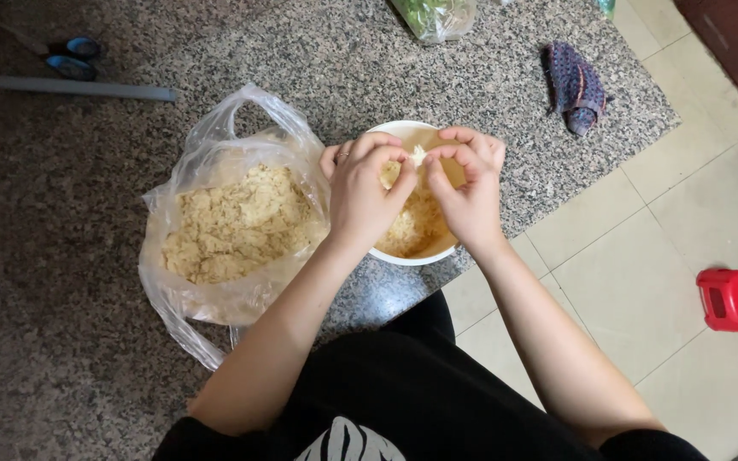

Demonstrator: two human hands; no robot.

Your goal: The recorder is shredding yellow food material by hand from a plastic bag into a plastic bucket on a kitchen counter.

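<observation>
Standing at a speckled granite counter (87,282), a person in black works both hands over a white bowl (403,256) near the counter's near edge. The left hand (365,192) and right hand (470,183) meet above the bowl, fingers curled, thumb and fingertips of each pinching a small pale lump (418,155) between them. The bowl holds more yellowish crumbly stuff. Just left of the bowl, touching it, sits an open clear bag (215,162) full of the same beige crumbs (237,224). Far left on the counter lie blue-handled scissors (66,58) and a grey bar (83,88). At the far edge is a bag of greens (435,17); far right, a crumpled purple cloth (576,87). Right of the counter is a pale tiled floor (642,256), where a red stool (731,300) stands.
</observation>
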